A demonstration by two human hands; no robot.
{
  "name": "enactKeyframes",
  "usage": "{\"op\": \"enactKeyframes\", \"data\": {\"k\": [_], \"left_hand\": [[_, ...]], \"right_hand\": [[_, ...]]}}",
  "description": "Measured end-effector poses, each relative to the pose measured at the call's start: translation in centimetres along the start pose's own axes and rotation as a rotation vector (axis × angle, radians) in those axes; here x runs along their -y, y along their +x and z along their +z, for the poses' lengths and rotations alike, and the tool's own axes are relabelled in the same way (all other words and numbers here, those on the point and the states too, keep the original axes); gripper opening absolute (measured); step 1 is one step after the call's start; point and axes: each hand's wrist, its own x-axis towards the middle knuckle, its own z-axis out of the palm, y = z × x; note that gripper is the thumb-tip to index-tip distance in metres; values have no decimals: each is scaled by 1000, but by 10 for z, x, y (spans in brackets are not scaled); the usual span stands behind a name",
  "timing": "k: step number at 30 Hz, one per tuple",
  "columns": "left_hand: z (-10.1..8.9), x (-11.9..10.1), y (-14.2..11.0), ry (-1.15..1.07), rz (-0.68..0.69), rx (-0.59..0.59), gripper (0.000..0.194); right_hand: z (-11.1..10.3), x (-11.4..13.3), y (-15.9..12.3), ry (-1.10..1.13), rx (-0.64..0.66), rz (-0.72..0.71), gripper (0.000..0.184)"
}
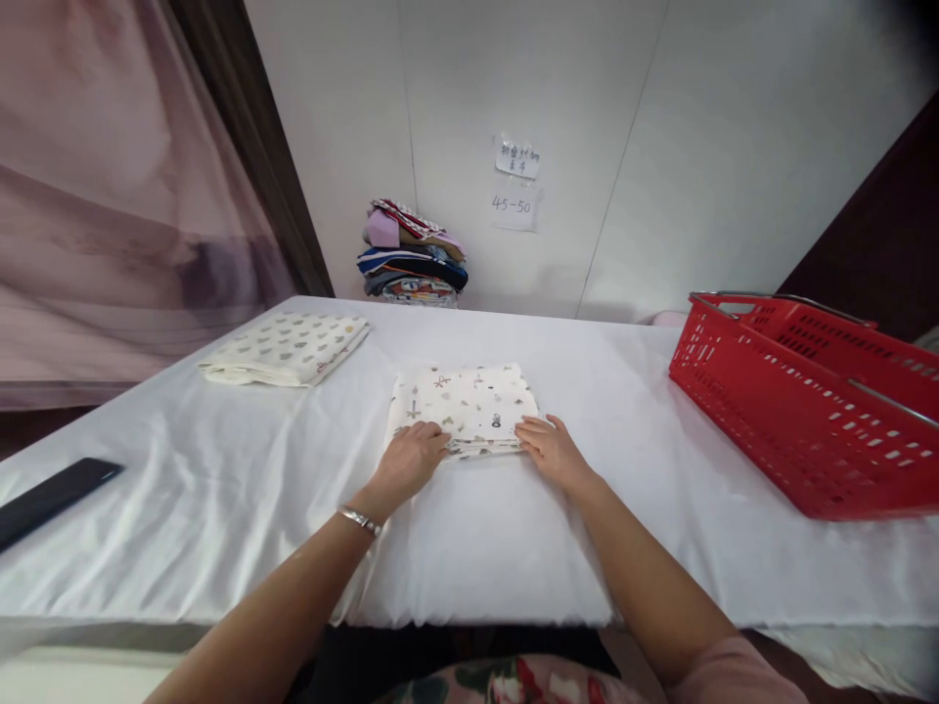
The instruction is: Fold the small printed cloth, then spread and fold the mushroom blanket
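Observation:
A folded white cloth [469, 399] with a small print lies flat on the white-covered table in front of me. Its near edge shows several layers. My left hand [409, 456] is closed on the near left part of that edge, fingers curled over the top. At the near right corner, my right hand [556, 453] grips the cloth between fingers and thumb side. The undersides of both hands are hidden. Farther left lies another folded cloth [290, 349], cream with grey heart-like shapes, which neither hand touches.
A red perforated basket [822, 411] with metal handles stands at the right. A black phone-like object [59, 497] lies at the left edge. Behind the table is a stack of folded fabrics [413, 256] against the wall; paper signs [517, 207] hang there. A pink curtain [124, 196] hangs left.

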Motion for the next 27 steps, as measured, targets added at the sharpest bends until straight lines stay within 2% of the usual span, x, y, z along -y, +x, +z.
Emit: {"op": "enactKeyframes", "data": {"k": [13, 17, 20, 23, 27], "left_hand": [[-10, -5, 2, -18, -8, 31, 17], [-11, -8, 5, 48, -4, 60, 14], [-4, -9, 9, 130, 7, 74, 16], [3, -8, 11, 158, 24, 42, 21], [2, -9, 8, 145, 35, -14, 23]], "right_hand": [[11, -4, -1, 62, -101, 36, 29], [9, -4, -1, 81, -82, 39, 29], [7, -3, -2, 75, -52, 29, 28], [8, -3, -3, 65, -63, 15, 28], [10, -5, -4, 74, -159, 14, 27]]}}
